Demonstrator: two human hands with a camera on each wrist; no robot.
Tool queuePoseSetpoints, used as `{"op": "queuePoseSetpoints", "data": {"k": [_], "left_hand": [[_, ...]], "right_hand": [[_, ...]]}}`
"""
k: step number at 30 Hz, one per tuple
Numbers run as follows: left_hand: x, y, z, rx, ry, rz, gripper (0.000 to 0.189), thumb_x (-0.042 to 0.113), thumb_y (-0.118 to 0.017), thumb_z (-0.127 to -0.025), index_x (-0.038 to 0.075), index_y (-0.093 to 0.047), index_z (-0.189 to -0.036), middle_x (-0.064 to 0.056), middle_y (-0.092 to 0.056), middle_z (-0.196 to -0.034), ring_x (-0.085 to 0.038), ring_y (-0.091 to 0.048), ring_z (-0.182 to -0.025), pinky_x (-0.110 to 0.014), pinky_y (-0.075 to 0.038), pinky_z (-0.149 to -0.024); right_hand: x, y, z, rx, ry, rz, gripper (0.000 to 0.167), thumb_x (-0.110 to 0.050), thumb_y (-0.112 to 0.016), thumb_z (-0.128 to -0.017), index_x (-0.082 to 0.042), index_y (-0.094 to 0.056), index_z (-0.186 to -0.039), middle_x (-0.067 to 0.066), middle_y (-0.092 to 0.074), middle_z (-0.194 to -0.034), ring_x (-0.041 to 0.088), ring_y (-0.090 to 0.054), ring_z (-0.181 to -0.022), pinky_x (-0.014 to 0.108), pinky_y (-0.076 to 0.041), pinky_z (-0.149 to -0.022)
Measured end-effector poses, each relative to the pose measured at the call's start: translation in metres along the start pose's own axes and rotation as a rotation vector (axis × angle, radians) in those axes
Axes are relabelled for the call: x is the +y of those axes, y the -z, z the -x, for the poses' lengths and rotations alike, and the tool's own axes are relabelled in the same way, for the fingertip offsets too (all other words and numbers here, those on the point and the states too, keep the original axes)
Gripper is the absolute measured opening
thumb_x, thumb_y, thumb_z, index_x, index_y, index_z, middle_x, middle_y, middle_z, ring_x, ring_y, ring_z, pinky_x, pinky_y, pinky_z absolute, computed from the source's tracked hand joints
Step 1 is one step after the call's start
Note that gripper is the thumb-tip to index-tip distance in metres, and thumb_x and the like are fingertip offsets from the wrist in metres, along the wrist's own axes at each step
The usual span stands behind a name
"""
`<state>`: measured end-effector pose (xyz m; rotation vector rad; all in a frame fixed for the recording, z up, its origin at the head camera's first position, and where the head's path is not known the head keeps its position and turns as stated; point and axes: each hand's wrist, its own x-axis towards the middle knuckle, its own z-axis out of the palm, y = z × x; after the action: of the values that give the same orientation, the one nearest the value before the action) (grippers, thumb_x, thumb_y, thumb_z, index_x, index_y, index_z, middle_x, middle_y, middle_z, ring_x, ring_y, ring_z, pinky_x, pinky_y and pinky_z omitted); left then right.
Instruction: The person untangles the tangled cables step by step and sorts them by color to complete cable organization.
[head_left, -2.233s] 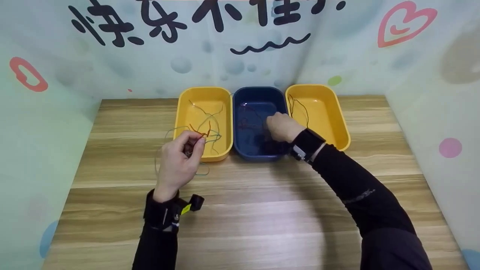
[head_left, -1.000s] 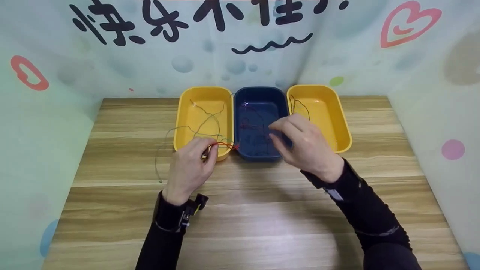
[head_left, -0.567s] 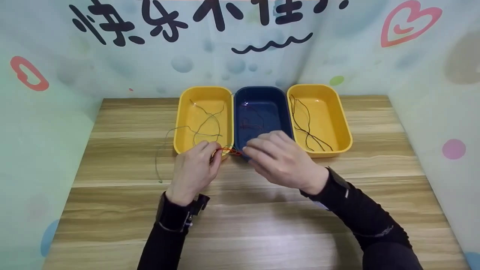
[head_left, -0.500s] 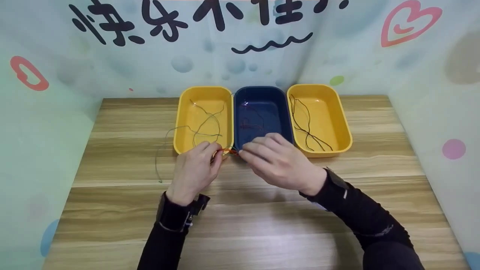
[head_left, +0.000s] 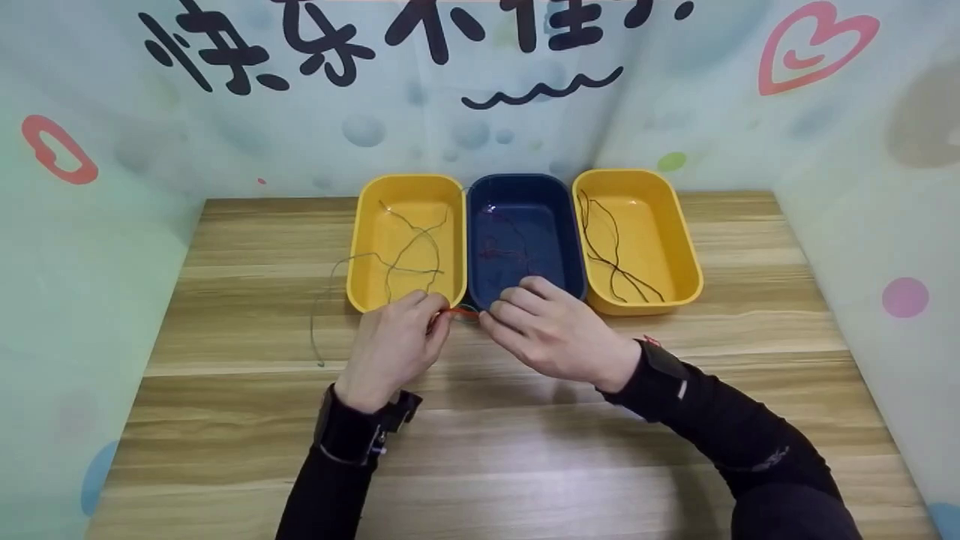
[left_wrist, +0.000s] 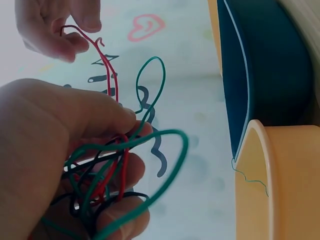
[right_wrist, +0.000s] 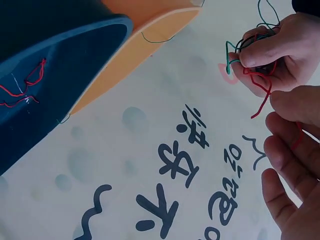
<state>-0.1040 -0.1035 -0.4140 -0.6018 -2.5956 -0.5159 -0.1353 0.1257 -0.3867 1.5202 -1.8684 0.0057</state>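
Note:
A tangle of red, green and black wires (left_wrist: 185, 145) sits in my left hand (head_left: 394, 345), held between thumb and curled fingers, with green loops sticking out. From this bundle a red wire (left_wrist: 107, 65) stretches across to my right hand (head_left: 551, 330), whose thumb and forefinger pinch its end. Both hands are close together over the front rims of the left yellow tray (head_left: 355, 289) and the blue tray (head_left: 525, 217). Between them a short red stretch shows in the head view. The bundle's inner part is hidden by my left fingers.
Green wires (head_left: 437, 255) lie in the left yellow tray, one trailing over its rim onto the wooden table (head_left: 247, 315). Red wires (right_wrist: 35, 75) are in the blue tray. The right yellow tray (head_left: 652, 225) contains black wires (head_left: 616, 262). A printed cloth stands behind.
My right hand has left the blue tray, come back toward my left hand and taken the red wire's end. My left hand has shifted right and nearer with the bundle.

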Motion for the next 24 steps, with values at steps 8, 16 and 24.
{"op": "queuePoseSetpoints", "data": {"k": [8,16,24], "left_hand": [[0.001,0.0,-0.001,-0.054,0.003,0.071,0.008,0.019,-0.062,-0.091,0.014,-0.066,-0.086,0.003,-0.059,-0.072,-0.015,-0.058,-0.062,-0.032,-0.046,-0.052],[0.002,0.002,-0.002,-0.063,-0.008,0.18,0.01,0.019,-0.06,-0.094,0.015,-0.067,-0.089,0.005,-0.064,-0.078,-0.011,-0.057,-0.065,-0.027,-0.047,-0.055],[0.003,0.005,-0.006,-0.097,-0.033,0.341,0.013,0.02,-0.06,-0.096,0.011,-0.065,-0.088,0.003,-0.06,-0.075,-0.01,-0.052,-0.065,-0.024,-0.042,-0.057]], "right_hand": [[0.006,0.002,0.005,0.066,-0.047,-0.051,0.016,-0.008,-0.053,-0.095,-0.003,-0.068,-0.099,0.008,-0.066,-0.089,0.024,-0.059,-0.085,0.036,-0.048,-0.075],[0.011,-0.001,0.006,0.232,-0.185,-0.178,0.006,-0.002,-0.063,-0.089,-0.003,-0.069,-0.09,0.005,-0.066,-0.082,0.023,-0.059,-0.078,0.035,-0.048,-0.071],[0.012,0.002,0.01,0.286,-0.329,-0.295,0.005,-0.003,-0.068,-0.086,-0.005,-0.07,-0.09,0.006,-0.067,-0.081,0.024,-0.059,-0.077,0.035,-0.045,-0.068]]}}
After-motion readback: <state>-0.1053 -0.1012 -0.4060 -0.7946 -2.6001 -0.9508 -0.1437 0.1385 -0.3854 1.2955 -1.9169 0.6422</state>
